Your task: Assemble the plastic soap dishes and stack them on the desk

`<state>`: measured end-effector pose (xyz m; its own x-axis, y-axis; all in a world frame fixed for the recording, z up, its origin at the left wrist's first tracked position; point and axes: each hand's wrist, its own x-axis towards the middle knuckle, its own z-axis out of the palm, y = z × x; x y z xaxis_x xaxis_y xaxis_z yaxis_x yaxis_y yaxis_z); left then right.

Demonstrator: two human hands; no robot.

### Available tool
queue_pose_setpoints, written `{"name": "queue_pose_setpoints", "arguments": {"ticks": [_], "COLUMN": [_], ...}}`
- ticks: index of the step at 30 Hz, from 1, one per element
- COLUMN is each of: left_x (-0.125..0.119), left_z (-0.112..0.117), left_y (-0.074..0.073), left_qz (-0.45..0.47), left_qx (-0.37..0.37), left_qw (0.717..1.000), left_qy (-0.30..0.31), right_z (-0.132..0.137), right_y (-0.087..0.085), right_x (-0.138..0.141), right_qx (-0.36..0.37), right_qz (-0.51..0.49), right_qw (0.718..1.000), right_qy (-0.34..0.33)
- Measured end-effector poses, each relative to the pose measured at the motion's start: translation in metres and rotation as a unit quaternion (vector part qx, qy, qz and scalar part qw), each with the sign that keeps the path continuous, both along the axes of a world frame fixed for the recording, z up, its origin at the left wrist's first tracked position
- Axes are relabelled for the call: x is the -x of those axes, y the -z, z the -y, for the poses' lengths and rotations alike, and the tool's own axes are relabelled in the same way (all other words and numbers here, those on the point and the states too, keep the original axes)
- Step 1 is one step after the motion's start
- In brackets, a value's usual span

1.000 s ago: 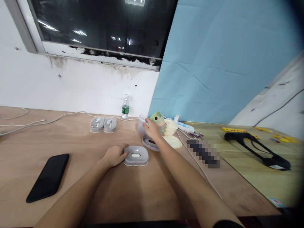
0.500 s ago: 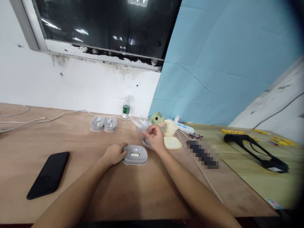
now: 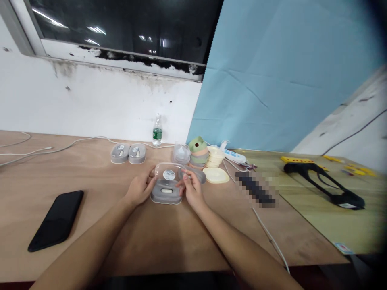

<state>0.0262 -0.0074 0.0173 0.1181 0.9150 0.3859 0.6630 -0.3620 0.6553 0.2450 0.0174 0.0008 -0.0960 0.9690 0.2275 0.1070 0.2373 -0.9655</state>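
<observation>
A clear plastic lid (image 3: 177,167) with a round white label is tilted over the far part of a grey plastic box base (image 3: 166,197). The base lies on the table and has a pale oblong slot in its middle. My left hand (image 3: 140,187) pinches the lid at its left side, close to the base. On the right edge of the lid, my right hand (image 3: 193,191) has its thumb and fingers closed. Behind that hand sits another grey base (image 3: 198,176), partly covered by it.
Two lidded grey boxes (image 3: 120,154) stand near the wall, left of a water bottle (image 3: 157,131). Stacked clear lids (image 3: 181,153), coloured bases (image 3: 198,151) and cream pieces (image 3: 216,175) sit behind my right hand. A black phone (image 3: 56,221) lies left; a white cable (image 3: 269,233) runs right.
My right hand has brought a clear lid from the stack to the grey base. My left hand has shifted from the base's side up to the lid's left edge.
</observation>
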Motion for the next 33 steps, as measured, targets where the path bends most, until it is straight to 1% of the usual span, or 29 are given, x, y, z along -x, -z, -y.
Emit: {"name": "queue_pose_setpoints", "arguments": {"ticks": [3, 6, 11, 15, 20, 25, 29, 33], "left_x": [0.0, -0.001, -0.001, 0.0, 0.003, 0.003, 0.004, 0.005], "left_z": [0.001, -0.001, -0.003, -0.007, -0.012, -0.013, -0.013, -0.013], "left_y": [0.001, 0.004, 0.007, 0.009, 0.014, 0.015, 0.015, 0.014], "left_qz": [-0.007, -0.013, -0.006, -0.019, -0.047, -0.05, -0.052, -0.053], "left_qx": [0.001, 0.007, 0.038, 0.066, 0.087, 0.091, 0.094, 0.084], "left_qw": [1.0, 1.0, 0.999, 0.998, 0.995, 0.994, 0.994, 0.995], "left_qy": [-0.017, -0.002, 0.007, 0.003, 0.008, 0.015, 0.008, 0.014], "right_z": [0.002, -0.001, -0.01, -0.014, -0.015, -0.016, -0.018, -0.017], "right_y": [-0.001, 0.001, 0.007, 0.01, 0.012, 0.009, 0.007, 0.005], "right_x": [-0.004, -0.01, -0.014, -0.014, -0.016, -0.02, -0.025, -0.028], "right_qx": [-0.045, -0.084, -0.086, -0.089, -0.063, -0.054, -0.025, -0.04], "right_qz": [0.058, 0.111, 0.221, 0.27, 0.301, 0.28, 0.281, 0.282], "right_qw": [0.997, 0.989, 0.97, 0.959, 0.951, 0.956, 0.951, 0.947], "right_qy": [0.024, 0.046, 0.05, 0.02, -0.027, -0.073, -0.123, -0.146]}}
